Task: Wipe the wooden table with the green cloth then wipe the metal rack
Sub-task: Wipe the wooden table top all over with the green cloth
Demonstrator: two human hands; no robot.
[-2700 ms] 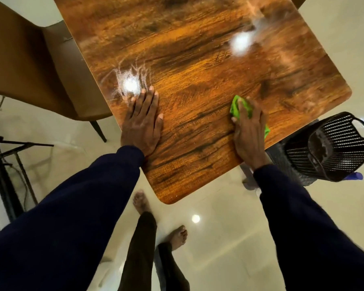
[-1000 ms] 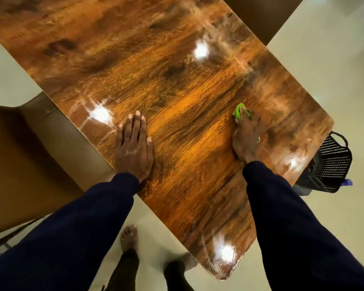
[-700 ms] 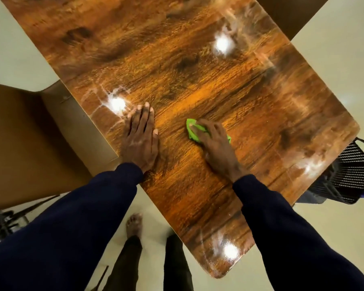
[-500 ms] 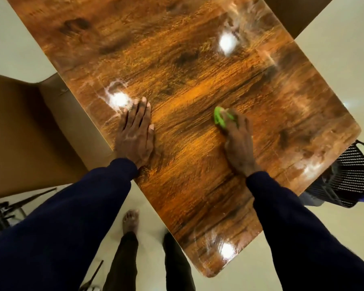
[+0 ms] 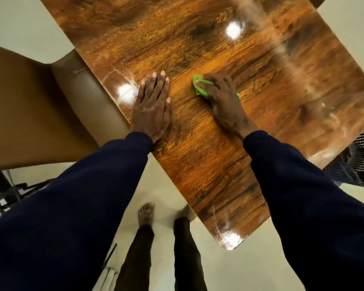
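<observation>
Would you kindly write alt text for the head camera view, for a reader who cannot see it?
Seen from above, a person's right hand holds a green cloth against a glossy wooden table, while the left hand rests flat beside it. A brown chair stands left.

Warm, dim light falls from overhead; three white glare spots sit on the glossy brown wooden table [image 5: 198, 143]; edges bend wide-angle, slight blur softens everything
</observation>
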